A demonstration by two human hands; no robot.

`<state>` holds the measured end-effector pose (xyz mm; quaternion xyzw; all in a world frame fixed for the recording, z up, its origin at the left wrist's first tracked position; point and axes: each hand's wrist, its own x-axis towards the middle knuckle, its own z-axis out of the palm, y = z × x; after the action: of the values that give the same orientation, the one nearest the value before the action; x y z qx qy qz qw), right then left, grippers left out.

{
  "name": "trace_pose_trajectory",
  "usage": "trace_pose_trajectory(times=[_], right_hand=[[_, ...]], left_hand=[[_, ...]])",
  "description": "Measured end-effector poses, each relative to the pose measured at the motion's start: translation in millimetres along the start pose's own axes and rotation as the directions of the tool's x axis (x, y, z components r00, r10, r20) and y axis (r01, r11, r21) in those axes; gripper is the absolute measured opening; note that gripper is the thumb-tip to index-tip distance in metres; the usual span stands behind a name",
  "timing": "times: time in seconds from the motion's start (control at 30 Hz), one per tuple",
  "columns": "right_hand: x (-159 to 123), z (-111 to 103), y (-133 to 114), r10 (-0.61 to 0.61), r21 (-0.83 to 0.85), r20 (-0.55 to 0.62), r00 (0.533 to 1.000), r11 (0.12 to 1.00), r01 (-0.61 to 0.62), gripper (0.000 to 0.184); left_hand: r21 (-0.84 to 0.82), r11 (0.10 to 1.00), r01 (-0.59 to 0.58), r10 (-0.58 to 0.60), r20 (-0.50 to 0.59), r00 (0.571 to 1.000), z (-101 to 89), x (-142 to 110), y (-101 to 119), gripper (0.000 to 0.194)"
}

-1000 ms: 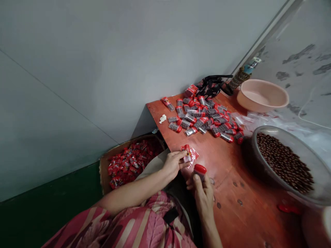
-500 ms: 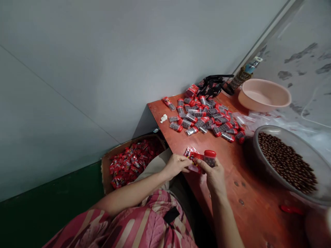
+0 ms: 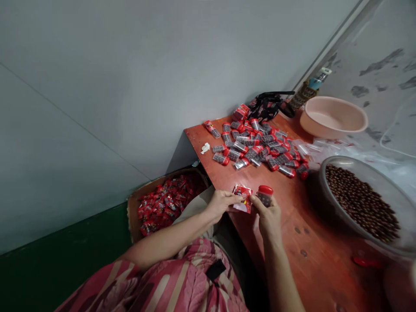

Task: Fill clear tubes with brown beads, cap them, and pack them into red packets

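Observation:
My left hand pinches a small red printed plastic bag by its left side, over the near edge of the table. At the bag's right side is the thumb of my right hand. The fingers of that hand are closed around a clear jar with a red lid, filled with dark round balls. The jar stands roughly upright, lid up, just right of the bag. Beyond my hands lies a heap of similar red-lidded jars on the reddish table.
Left of the table, a cardboard box holds many red packets. To the right sits a big basin of dark brown balls, with clear plastic bags behind it. A pink basin, a black bag and a white scrap lie farther back.
My right hand has brought the jar up and to the right, and its thumb has come onto the red bag. The bag now faces up flatter between both hands.

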<state>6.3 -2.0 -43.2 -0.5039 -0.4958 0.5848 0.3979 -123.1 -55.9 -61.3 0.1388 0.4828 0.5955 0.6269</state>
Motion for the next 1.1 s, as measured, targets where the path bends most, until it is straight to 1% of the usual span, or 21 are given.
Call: trace_pose_trajectory(times=[0.07,0.13,0.17,0.2,0.27,0.33,0.4,0.5,0.57,0.63,0.67,0.77,0.8,0.83,0.9,0.97,1.03,1.1], right_hand=[[-12,-2,5,-0.012,0.08,-0.004,1.0,0.997,0.013,0.023],[-29,-5,12,-0.009,0.139,0.04,0.999,0.99,0.004,0.024],[-38,-5,17,-0.001,0.129,0.062,0.998,0.992,-0.007,0.025],[-48,-5,21,0.01,0.083,0.074,0.997,0.996,-0.016,0.025],[-65,-3,28,0.031,-0.073,0.089,0.996,0.997,-0.024,0.023],[-75,1,33,0.014,-0.218,0.083,0.996,0.976,0.004,0.021],[-78,6,38,-0.035,-0.301,0.066,0.997,0.952,0.053,0.022],[-74,11,42,-0.074,-0.344,0.046,0.996,0.935,0.085,0.023],[-71,12,43,-0.07,-0.339,0.043,0.997,0.937,0.08,0.024],[-68,11,42,-0.049,-0.31,0.058,0.997,0.948,0.065,0.024],[-67,11,41,-0.032,-0.279,0.08,0.996,0.959,0.053,0.025],[-65,10,38,0.026,-0.121,0.199,0.98,0.993,-0.002,0.027],[-64,10,37,0.034,-0.078,0.224,0.974,0.997,-0.017,0.027],[-63,9,36,0.036,-0.061,0.225,0.974,0.998,-0.023,0.027],[-62,9,36,0.023,-0.099,0.167,0.986,0.995,-0.007,0.026],[-61,8,36,-0.003,-0.184,0.103,0.995,0.983,0.021,0.025],[-60,7,37,-0.033,-0.248,0.082,0.996,0.967,0.053,0.024],[-60,6,36,-0.05,-0.275,0.082,0.995,0.959,0.07,0.025]], left_hand=[[-0.107,0.994,0.013,-0.019,-0.057,0.998,0.3,1,1,0.032],[-0.196,0.981,0.011,-0.034,-0.111,0.993,0.9,1,3,0.032],[-0.236,0.972,0.011,-0.041,-0.125,0.991,1.2,1,4,0.032],[-0.272,0.962,0.012,-0.049,-0.128,0.991,1.8,1,4,0.032],[-0.324,0.946,0.022,-0.061,-0.111,0.992,3.1,1,4,0.031],[-0.347,0.937,0.045,-0.085,-0.098,0.992,4.6,1,3,0.031],[-0.355,0.933,0.06,-0.095,-0.082,0.992,6.1,0,1,0.03],[-0.362,0.93,0.061,-0.081,-0.039,0.996,8.2,-4,0,0.029],[-0.339,0.939,0.052,-0.062,-0.02,0.998,9.5,-6,0,0.03],[-0.274,0.961,0.034,-0.037,-0.007,0.999,10.5,-9,0,0.032],[-0.233,0.972,0.019,-0.018,0.006,1.0,10.8,-9,0,0.032],[-0.124,0.992,-0.01,0.02,0.078,0.997,11.1,-10,1,0.033],[-0.108,0.994,-0.01,0.022,0.105,0.994,11.1,-10,2,0.033],[-0.103,0.995,-0.009,0.022,0.125,0.992,11.1,-9,2,0.035],[-0.097,0.995,0.004,0.011,0.155,0.988,10.9,-9,4,0.038],[-0.064,0.998,0.024,-0.014,0.16,0.987,10.1,-8,3,0.037],[-0.012,0.999,0.038,-0.036,0.154,0.987,8.5,-7,1,0.034],[0.021,0.999,0.035,-0.038,0.156,0.987,6.1,-5,-1,0.032]])
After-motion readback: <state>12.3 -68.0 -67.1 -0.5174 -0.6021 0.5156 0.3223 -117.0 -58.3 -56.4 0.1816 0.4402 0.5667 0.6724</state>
